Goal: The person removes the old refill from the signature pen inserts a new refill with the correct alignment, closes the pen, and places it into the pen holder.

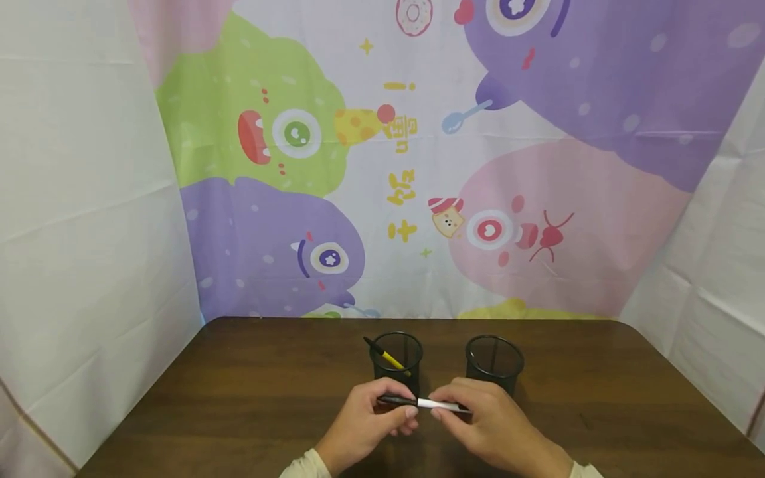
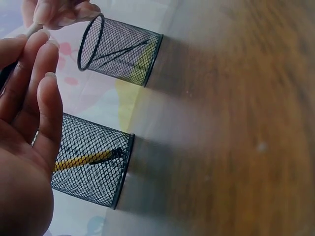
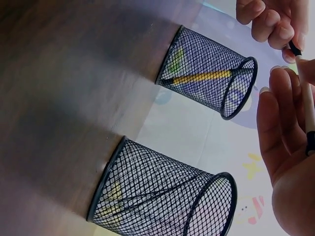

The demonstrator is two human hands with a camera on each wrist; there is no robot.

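Between both hands a slim pen (image 1: 431, 403) with a white barrel and black ends lies almost level above the table. My left hand (image 1: 361, 418) pinches its black end between thumb and fingers. The white part is pinched by my right hand (image 1: 497, 421), whose fingers partly hide the other black end. Just beyond the left hand stands a black mesh pen cup (image 2: 93, 182) with a yellow-and-black pen (image 1: 392, 360) leaning in it. A second mesh cup (image 3: 157, 191) stands upright behind the right hand; dark lines show through its mesh.
Both cups stand on a dark brown wooden table (image 1: 239, 392). A cartoon-printed cloth (image 1: 412, 279) hangs behind the table's far edge. White cloth walls (image 1: 89, 232) close in both sides.
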